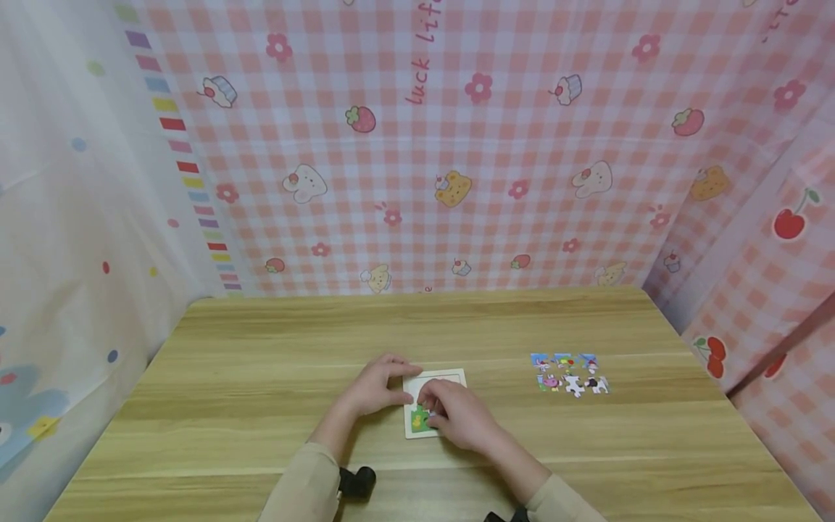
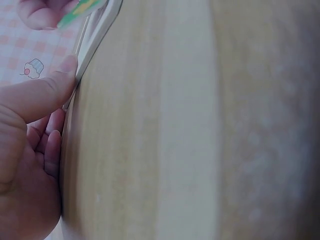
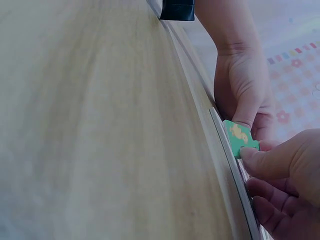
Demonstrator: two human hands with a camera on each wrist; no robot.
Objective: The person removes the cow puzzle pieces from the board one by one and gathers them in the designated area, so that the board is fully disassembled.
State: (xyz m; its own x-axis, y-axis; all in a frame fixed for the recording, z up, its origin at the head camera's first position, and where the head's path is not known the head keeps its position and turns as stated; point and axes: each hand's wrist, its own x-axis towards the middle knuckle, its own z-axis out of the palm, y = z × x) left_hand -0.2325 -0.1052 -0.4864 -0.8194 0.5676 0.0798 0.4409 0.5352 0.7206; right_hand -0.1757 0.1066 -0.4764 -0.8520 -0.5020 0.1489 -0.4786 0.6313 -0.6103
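Observation:
My right hand [image 1: 463,417] pinches a green jigsaw puzzle piece [image 3: 237,136] with a yellow figure on it between thumb and fingers. It holds the piece, tilted, over the near left corner of a small pale puzzle tray [image 1: 420,436]. At the tray's left side, my left hand [image 1: 372,388] grips the frame, its thumb [image 2: 65,75] against the edge and its fingers near the far left corner. White tray bottom shows in the far part. The right hand covers much of the near right part.
Several loose puzzle pieces [image 1: 574,386] lie in two rows on the wooden table [image 1: 293,333], right of the tray. A pink checked curtain [image 1: 457,145] hangs behind the table, with more cloth at both sides. Black wrist devices [image 1: 357,483] sit by the sleeves.

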